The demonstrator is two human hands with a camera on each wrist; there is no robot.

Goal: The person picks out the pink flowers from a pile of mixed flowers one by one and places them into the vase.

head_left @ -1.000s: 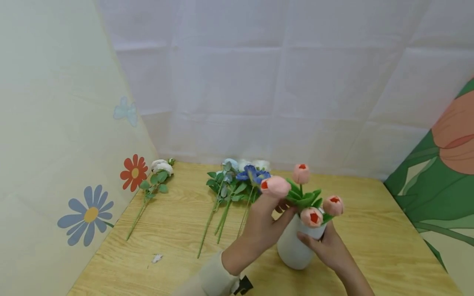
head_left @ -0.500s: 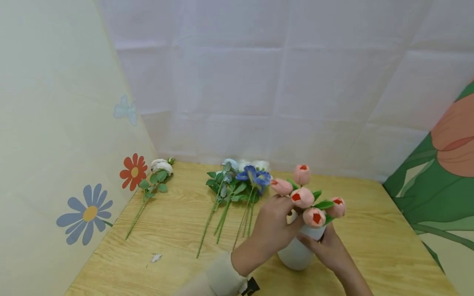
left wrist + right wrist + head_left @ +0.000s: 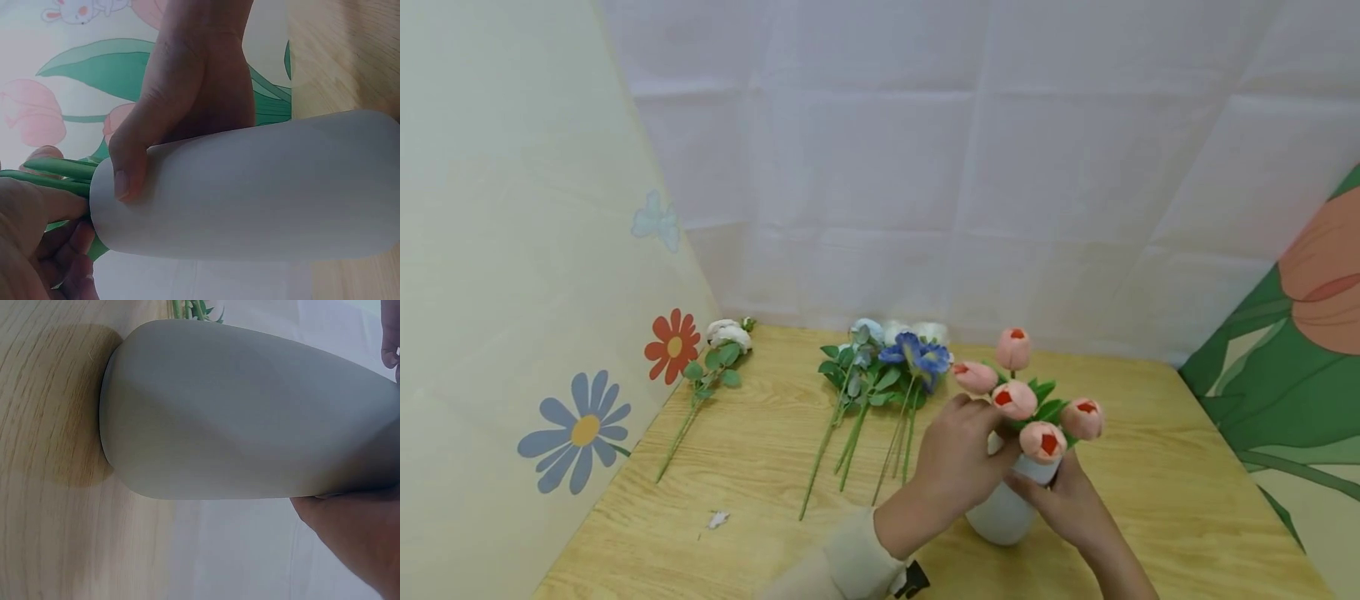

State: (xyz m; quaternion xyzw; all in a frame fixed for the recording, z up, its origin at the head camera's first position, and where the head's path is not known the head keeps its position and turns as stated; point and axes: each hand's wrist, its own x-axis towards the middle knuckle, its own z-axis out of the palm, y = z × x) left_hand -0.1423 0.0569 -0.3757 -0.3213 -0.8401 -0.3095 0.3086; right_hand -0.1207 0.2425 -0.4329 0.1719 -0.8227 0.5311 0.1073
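Observation:
In the head view several pink tulips with red centres stand in a white vase (image 3: 1000, 515). My left hand (image 3: 958, 450) is at the vase's mouth, its fingers curled round the stem of the nearest middle tulip (image 3: 1015, 400). The left wrist view shows that thumb and fingertips among green stems (image 3: 59, 167) at the rim; the exact pinch is partly hidden. My right hand (image 3: 1071, 500) grips the vase near the top from the right, its thumb (image 3: 130, 169) across the front below the rim. In the right wrist view the vase wall (image 3: 250, 412) fills the middle.
Left of the vase lie a blue flower (image 3: 917, 354), green-leaved stems (image 3: 850, 450) and pale blooms. A white rose (image 3: 728, 335) lies farther left. A small white scrap (image 3: 718, 520) is on the wooden table (image 3: 760, 542). Printed cloth walls stand at both sides.
My left hand has moved right with the tulip, bringing its bloom in among the others and uncovering another tulip behind. My right hand has kept its grip on the vase.

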